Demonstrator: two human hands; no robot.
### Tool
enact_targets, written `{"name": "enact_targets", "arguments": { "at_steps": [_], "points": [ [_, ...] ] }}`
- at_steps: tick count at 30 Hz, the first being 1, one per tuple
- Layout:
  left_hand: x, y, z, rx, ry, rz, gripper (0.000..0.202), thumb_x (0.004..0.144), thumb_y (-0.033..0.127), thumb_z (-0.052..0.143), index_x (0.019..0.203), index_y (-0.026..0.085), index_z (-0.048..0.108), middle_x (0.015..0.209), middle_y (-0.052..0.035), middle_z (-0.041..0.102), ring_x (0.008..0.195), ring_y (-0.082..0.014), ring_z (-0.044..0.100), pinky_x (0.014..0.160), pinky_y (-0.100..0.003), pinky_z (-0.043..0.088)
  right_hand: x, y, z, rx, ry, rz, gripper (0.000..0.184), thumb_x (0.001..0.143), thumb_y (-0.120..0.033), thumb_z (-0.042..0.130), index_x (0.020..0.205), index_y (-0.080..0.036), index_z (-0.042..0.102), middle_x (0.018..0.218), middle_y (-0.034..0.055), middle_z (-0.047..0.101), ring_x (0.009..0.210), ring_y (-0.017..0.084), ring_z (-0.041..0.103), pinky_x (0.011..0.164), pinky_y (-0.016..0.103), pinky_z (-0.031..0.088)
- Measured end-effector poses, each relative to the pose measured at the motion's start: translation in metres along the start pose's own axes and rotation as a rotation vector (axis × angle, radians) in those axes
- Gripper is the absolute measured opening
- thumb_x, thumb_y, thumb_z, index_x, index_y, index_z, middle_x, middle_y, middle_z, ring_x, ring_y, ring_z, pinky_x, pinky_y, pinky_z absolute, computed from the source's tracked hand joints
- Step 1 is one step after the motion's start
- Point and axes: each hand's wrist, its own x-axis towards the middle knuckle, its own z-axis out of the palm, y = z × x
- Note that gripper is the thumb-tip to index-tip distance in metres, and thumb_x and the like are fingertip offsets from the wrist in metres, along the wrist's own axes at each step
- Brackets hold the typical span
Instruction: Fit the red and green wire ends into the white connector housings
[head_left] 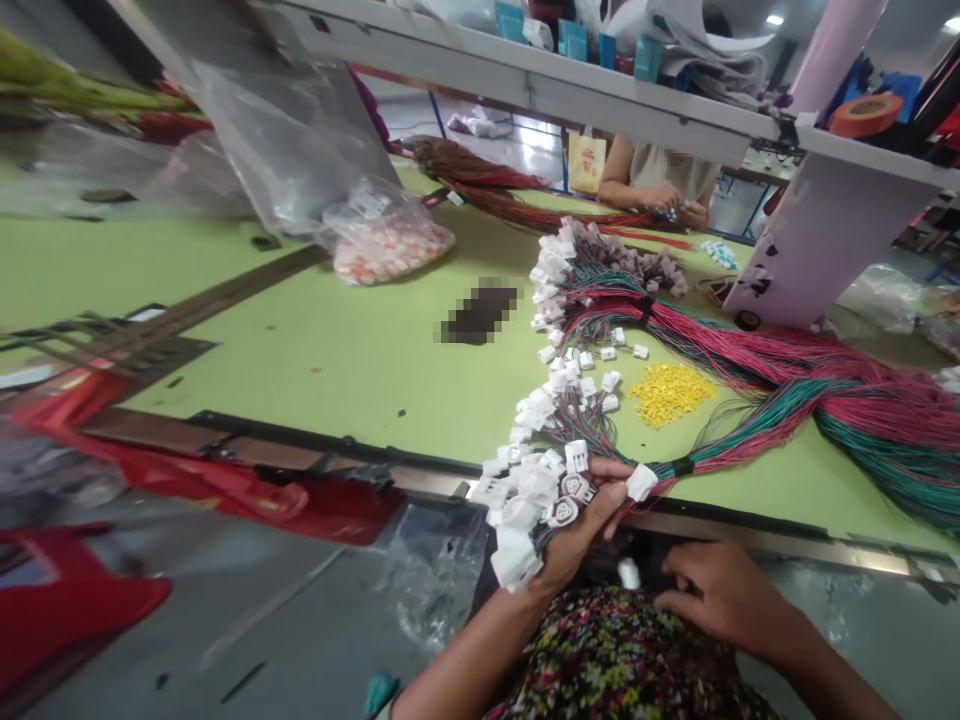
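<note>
My left hand (581,535) is closed at the front table edge, thumb and fingers pinching a white connector (642,483). Around that wrist and hand lies a cluster of white connectors (517,505) on thin wires, some showing round faces. My right hand (716,595) is just in front of the edge, above my lap, its thumb and curled forefinger apart with nothing seen between them. Left of its fingertips is a blurred white connector (628,573), not touching them; its wire cannot be made out. Red and green wires (780,425), tied with a black band (681,466), run right from the cluster.
A second wire bundle (720,335) with white connectors lies behind. Small yellow parts (671,393) are heaped between the bundles. A clear bag (390,245) of orange and white parts stands back left. Across the table (360,365), a person (667,185) handles small parts. A shelf (525,85) spans overhead.
</note>
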Motion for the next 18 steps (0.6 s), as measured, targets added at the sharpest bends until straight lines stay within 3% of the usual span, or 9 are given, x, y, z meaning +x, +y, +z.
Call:
{"name": "enact_targets", "arguments": {
  "at_steps": [4,6,10,13,18],
  "points": [
    [-0.004,-0.001,-0.004,0.130,-0.039,-0.012,0.032,0.088,0.050,0.071,0.097,0.020,0.076,0.060,0.0017,0.061,0.047,-0.0114,0.048,0.046,-0.024,0.035,0.015,-0.017,-0.023,0.381,0.445,0.009,0.022,0.100,-0.030,0.062,0.120,-0.025,0.067,0.079,0.0000,0.068,0.058,0.014,0.057,0.055,0.025,0.046],
    [-0.005,-0.005,-0.006,0.220,-0.065,0.038,0.027,0.089,0.047,0.071,0.094,0.021,0.078,0.071,-0.0019,0.068,0.052,-0.0129,0.052,0.048,-0.026,0.040,0.026,-0.024,-0.030,0.478,0.563,-0.026,0.024,0.099,-0.029,0.063,0.123,-0.026,0.067,0.088,0.0027,0.070,0.068,0.015,0.063,0.063,0.026,0.052],
    [-0.004,-0.010,-0.009,0.289,-0.126,0.179,0.025,0.089,0.044,0.069,0.099,0.023,0.077,0.071,-0.0014,0.065,0.058,-0.0152,0.054,0.054,-0.029,0.044,0.040,-0.028,-0.034,0.506,0.566,-0.094,0.009,0.097,-0.027,0.065,0.099,-0.024,0.074,0.089,0.0045,0.072,0.080,0.019,0.068,0.071,0.029,0.055],
    [-0.003,-0.006,-0.007,0.326,-0.208,0.167,0.031,0.084,0.045,0.073,0.105,0.022,0.077,0.061,0.0027,0.056,0.052,-0.0136,0.047,0.049,-0.027,0.036,0.041,-0.027,-0.036,0.474,0.572,-0.076,0.009,0.096,-0.026,0.067,0.091,-0.022,0.073,0.083,0.0036,0.072,0.075,0.018,0.067,0.066,0.028,0.052],
    [-0.002,0.000,0.003,0.364,-0.060,0.016,0.028,0.082,0.044,0.075,0.096,0.019,0.078,0.056,0.0032,0.051,0.051,-0.0126,0.042,0.047,-0.027,0.030,0.048,-0.014,-0.045,0.510,0.442,-0.049,0.013,0.097,-0.029,0.064,0.090,-0.021,0.071,0.079,0.0018,0.072,0.072,0.017,0.067,0.067,0.027,0.052]
  ]
}}
